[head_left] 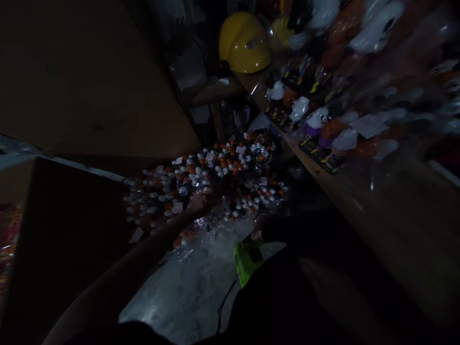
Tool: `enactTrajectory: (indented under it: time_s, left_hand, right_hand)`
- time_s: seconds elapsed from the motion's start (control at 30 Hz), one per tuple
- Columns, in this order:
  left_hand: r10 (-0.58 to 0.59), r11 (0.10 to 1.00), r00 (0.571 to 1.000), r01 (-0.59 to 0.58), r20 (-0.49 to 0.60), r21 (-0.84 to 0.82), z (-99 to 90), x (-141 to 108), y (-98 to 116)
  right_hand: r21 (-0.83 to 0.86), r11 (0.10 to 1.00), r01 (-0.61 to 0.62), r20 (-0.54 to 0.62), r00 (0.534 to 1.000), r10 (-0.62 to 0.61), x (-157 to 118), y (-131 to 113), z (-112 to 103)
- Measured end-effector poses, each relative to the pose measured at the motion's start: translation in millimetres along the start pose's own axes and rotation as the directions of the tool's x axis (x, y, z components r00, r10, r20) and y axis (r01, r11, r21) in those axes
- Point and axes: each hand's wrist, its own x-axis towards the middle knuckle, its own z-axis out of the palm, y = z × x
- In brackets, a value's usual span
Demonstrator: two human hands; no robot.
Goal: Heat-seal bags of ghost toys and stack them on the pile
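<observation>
1. Your left hand (pixel 197 203) reaches out along a bare forearm and lies on the heap of clear packets of small white and orange pieces (pixel 215 177). In this dark view its fingers blur into the packets, so you cannot tell whether they are spread or pinching one.
2. Your right hand (pixel 259 233) shows only as a pale patch at the end of a dark sleeve, just above a bright green object (pixel 247 258). Whether it grips that object or only rests beside it cannot be told, nor how far it is open.
3. The heap lies low in the middle of the view, spread on crinkled clear plastic sheet (pixel 194 282) that catches some light nearer to you.
4. A dark cardboard box (pixel 64 230) fills the left side; its inside is too dark to read. Your lower body is a black mass along the bottom edge.
5. To the right runs a wooden shelf (pixel 377 201) loaded with bagged white and orange figures (pixel 323 120), blurred towards the corner. A yellow hard hat (pixel 244 43) sits at the top, beside a wooden stool (pixel 215 93).
</observation>
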Motion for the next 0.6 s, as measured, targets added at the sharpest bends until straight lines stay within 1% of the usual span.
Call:
enactTrajectory:
  time_s: [0.07, 0.13, 0.17, 0.2, 0.23, 0.27, 0.3, 0.33, 0.4, 0.43, 0.5, 0.6]
  left_hand:
    - [-0.009, 0.994, 0.996, 0.0, -0.085, -0.11, -26.9, -13, 14]
    - [-0.009, 0.978, 0.984, -0.028, -0.176, -0.206, -47.0, -26, 41]
    - [-0.01, 0.97, 0.975, -0.045, -0.223, -0.239, -53.7, -31, 59]
    - [-0.015, 0.959, 0.962, -0.064, -0.273, -0.277, -58.4, -35, 80]
    - [-0.02, 0.943, 0.949, -0.087, -0.314, -0.322, -61.4, -37, 102]
    - [-0.032, 0.918, 0.934, -0.114, -0.356, -0.38, -63.4, -39, 126]
    - [-0.052, 0.866, 0.921, -0.151, -0.387, -0.476, -64.8, -39, 150]
    - [-0.055, 0.813, 0.914, -0.193, -0.403, -0.549, -66.0, -38, 173]
    - [-0.023, 0.722, 0.904, -0.281, -0.427, -0.632, -69.1, -36, 215]
    - [0.007, 0.699, 0.902, -0.313, -0.431, -0.643, -71.2, -33, 231]
    - [0.04, 0.678, 0.908, -0.332, -0.417, -0.656, -76.0, -26, 256]
    - [0.049, 0.687, 0.942, -0.273, -0.331, -0.674, -81.6, -12, 277]
  right_hand:
    - [0.02, 1.0, 0.02, -0.052, 0.998, -0.018, 13, -9, 2]
    - [0.055, 0.997, 0.046, -0.139, 0.99, -0.038, 28, -25, 0]
    - [0.075, 0.993, 0.088, -0.209, 0.975, -0.071, 36, -36, -3]
    - [0.087, 0.986, 0.143, -0.283, 0.952, -0.113, 42, -47, -8]
    - [0.077, 0.974, 0.214, -0.361, 0.916, -0.173, 48, -59, -13]
    - [0.033, 0.961, 0.276, -0.42, 0.876, -0.237, 51, -70, -19]
    - [-0.027, 0.956, 0.292, -0.452, 0.849, -0.272, 53, -80, -25]
    - [-0.105, 0.956, 0.274, -0.471, 0.833, -0.29, 54, -87, -31]
    - [-0.245, 0.958, 0.147, -0.496, 0.83, -0.254, 52, -90, -44]
    - [-0.299, 0.951, 0.083, -0.516, 0.824, -0.234, 49, -87, -51]
    - [-0.35, 0.937, 0.011, -0.521, 0.829, -0.204, 42, -74, -69]
    - [-0.381, 0.924, -0.02, -0.47, 0.865, -0.176, 28, -53, -106]
